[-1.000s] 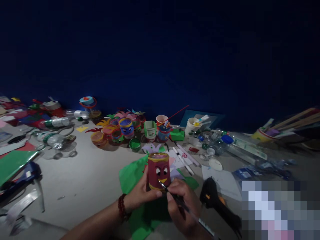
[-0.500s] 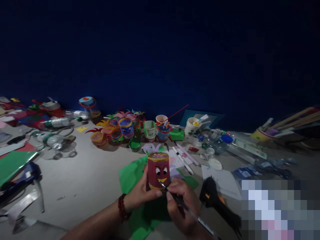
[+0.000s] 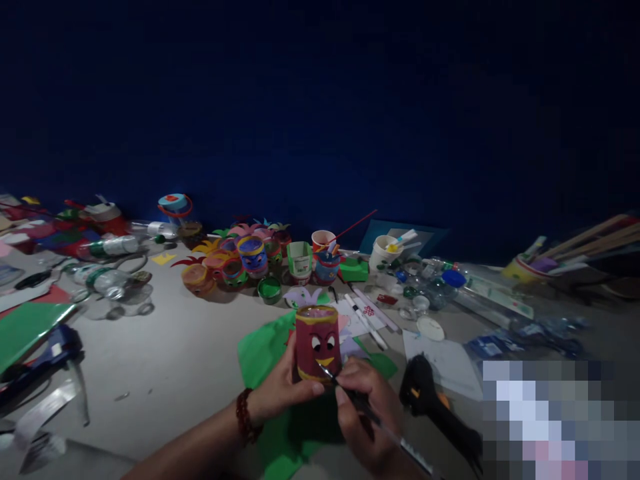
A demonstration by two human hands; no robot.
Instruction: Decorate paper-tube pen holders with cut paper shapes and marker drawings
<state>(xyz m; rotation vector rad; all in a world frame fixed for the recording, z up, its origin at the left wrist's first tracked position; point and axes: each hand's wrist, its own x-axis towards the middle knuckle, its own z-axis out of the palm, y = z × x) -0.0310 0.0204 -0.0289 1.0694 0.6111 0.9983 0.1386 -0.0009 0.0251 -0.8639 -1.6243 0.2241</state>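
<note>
A dark red cup (image 3: 309, 339) with yellow bands, white-and-black eyes and a yellow mouth stands upright in my left hand (image 3: 280, 390), whose thumb lies along its base. My right hand (image 3: 370, 407) is closed on a thin dark brush (image 3: 367, 408), its tip at the yellow mouth. Whether the tip touches the surface is too small to tell. Green paper (image 3: 295, 443) lies under both hands. A lilac paper crown (image 3: 303, 296) lies just behind the cup.
Several decorated cups (image 3: 253, 257) line the back beside an open green paint pot (image 3: 270, 289). A black glue gun (image 3: 425, 393) lies to the right, near markers (image 3: 367, 320) and white paper (image 3: 443, 360). Plastic bottles (image 3: 100, 278) lie at left.
My right hand and the brush have shifted very slightly to the right and down. The cup and my left hand look nearly unmoved.
</note>
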